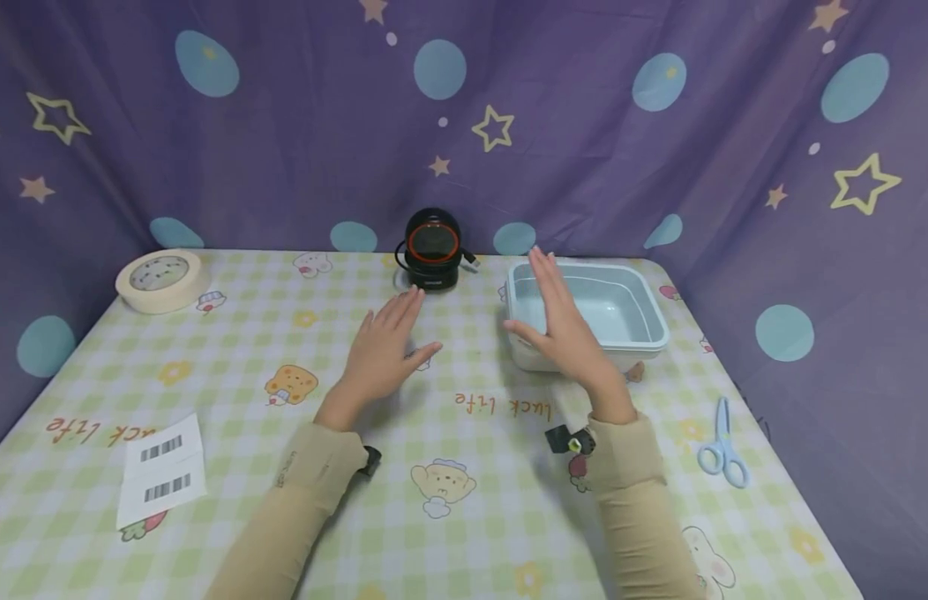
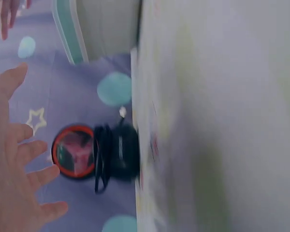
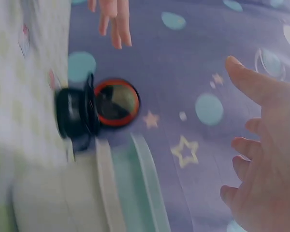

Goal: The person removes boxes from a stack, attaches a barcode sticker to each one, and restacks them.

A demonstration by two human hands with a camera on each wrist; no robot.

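Both hands hover above the table with fingers extended and nothing in them. My left hand [image 1: 381,350] is nearest a black device [image 1: 434,242] with a round, red-ringed face on a squat base. A black cable with a USB plug [image 1: 471,259] is wound about that device, seen in the left wrist view beside the left hand [image 2: 14,174]. To the right, my right hand [image 1: 569,333] overlaps the left side of a light blue and white plastic tub [image 1: 621,304]. Its thumb and fingers are spread apart in the right wrist view.
A wide roll of cream tape [image 1: 162,302] lies at the back left. Nearer on the left is a white paper sheet [image 1: 162,471] with two barcodes. Light blue scissors [image 1: 722,450] lie by the right edge. A purple patterned curtain [image 1: 299,150] hangs behind the checked tablecloth [image 1: 239,350].
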